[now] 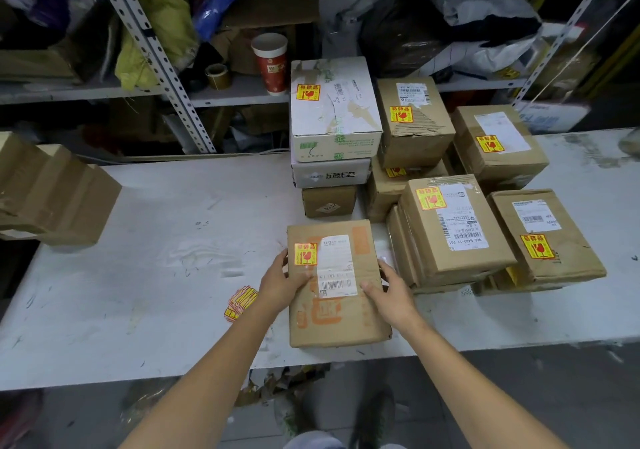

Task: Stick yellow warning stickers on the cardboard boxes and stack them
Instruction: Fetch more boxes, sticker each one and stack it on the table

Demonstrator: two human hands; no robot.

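Front box (pixel 337 286): a flat brown cardboard box lies on the white table (pixel 156 241), close to the near edge, between the two hands.
Sticker on front box (pixel 305 254): a yellow warning sticker with red print sits on the top face near the far left corner, touching the left edge of a white shipping label (pixel 336 265).
Left hand (pixel 282 280): grips the left side of the front box; the thumb lies across the top face just below the sticker, and the fingers curl around the left edge.
Right hand (pixel 389 291): grips the right side of the same box; the thumb rests on the top face beside the shipping label, and the fingers wrap the right edge.
Sticker sheets (pixel 240 303): a small fanned pile of yellow stickers lies on the table just left of the left wrist.
Stacked boxes (pixel 446 227): several stacks stand behind and to the right of the front box, each top box bearing a yellow sticker.
White box (pixel 334 109): tops the stack directly behind the front box.
Unlabelled boxes (pixel 52 192): brown boxes sit at the far left of the table, well apart from the hands.
Shelf (pixel 239 94): behind the table, holds a red paper cup (pixel 272 64) and a tape roll (pixel 217 75).
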